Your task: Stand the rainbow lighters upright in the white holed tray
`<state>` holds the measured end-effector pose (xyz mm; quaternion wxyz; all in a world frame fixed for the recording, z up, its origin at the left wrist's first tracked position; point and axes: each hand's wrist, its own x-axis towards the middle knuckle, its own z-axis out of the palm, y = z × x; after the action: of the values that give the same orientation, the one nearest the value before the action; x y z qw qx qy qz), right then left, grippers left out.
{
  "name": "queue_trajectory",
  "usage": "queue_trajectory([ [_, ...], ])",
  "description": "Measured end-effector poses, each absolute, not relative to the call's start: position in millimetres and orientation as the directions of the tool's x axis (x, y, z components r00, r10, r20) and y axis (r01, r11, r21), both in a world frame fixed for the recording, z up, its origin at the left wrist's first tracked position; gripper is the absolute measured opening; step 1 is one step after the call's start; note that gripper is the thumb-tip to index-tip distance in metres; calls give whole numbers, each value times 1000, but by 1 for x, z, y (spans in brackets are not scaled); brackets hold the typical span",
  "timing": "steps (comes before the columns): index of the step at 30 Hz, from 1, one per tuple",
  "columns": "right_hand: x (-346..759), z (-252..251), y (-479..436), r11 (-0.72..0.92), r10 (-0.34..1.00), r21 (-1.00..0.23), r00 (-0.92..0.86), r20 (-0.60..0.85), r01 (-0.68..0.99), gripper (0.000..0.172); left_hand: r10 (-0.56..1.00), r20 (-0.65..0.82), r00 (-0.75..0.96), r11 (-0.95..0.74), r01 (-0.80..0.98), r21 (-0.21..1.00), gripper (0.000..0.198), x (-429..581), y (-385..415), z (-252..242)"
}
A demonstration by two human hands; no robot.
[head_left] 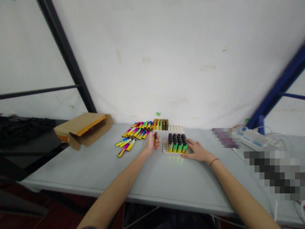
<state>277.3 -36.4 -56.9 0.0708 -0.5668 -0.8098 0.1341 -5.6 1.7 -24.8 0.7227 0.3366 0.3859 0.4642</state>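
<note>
My left hand (152, 144) is closed around a lighter (155, 138), whose dark top end points up out of the fist. Just right of it, several black-topped lighters (177, 143) with green and yellow bodies stand upright in a white holed tray (165, 148); the tray's left end shows bare holes. My right hand (196, 151) rests against the right side of these lighters, fingers apart and stretched out. Several shiny rainbow-coloured metal sleeves (135, 132) lie loose on the table to the left of my left hand.
Behind stand several gold-topped pieces (160, 124) beside another white holed tray (176, 128). An open cardboard box (83, 128) lies on the grey table (157, 181) at left. A power strip (254, 140), cables and a purple item (225, 137) are at right, partly blurred.
</note>
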Motion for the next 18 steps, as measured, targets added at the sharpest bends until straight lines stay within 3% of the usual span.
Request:
queue_trajectory([
  [5, 277, -56, -36, 327, 935, -299, -353, -38, 897, 102, 950, -207, 233, 289, -414, 863, 25, -5, 4, -29],
  [8, 277, -56, -36, 330, 934, -303, -355, -30, 894, 101, 969, -166, 181, 218, -323, 921, 28, -3, 7, -36],
  [11, 277, -55, -37, 327, 935, -302, -353, -36, 895, 99, 991, 74, 113, -60, -121, 991, 26, -2, 8, -43],
  [14, 277, -55, -37, 325, 936, -301, -351, -33, 897, 100, 910, 393, 132, -407, 110, 907, 27, -2, 9, -47],
  [18, 277, -56, -36, 324, 937, -290, -349, -35, 900, 99, 853, 487, 187, -520, 221, 825, 38, -4, 15, -52],
])
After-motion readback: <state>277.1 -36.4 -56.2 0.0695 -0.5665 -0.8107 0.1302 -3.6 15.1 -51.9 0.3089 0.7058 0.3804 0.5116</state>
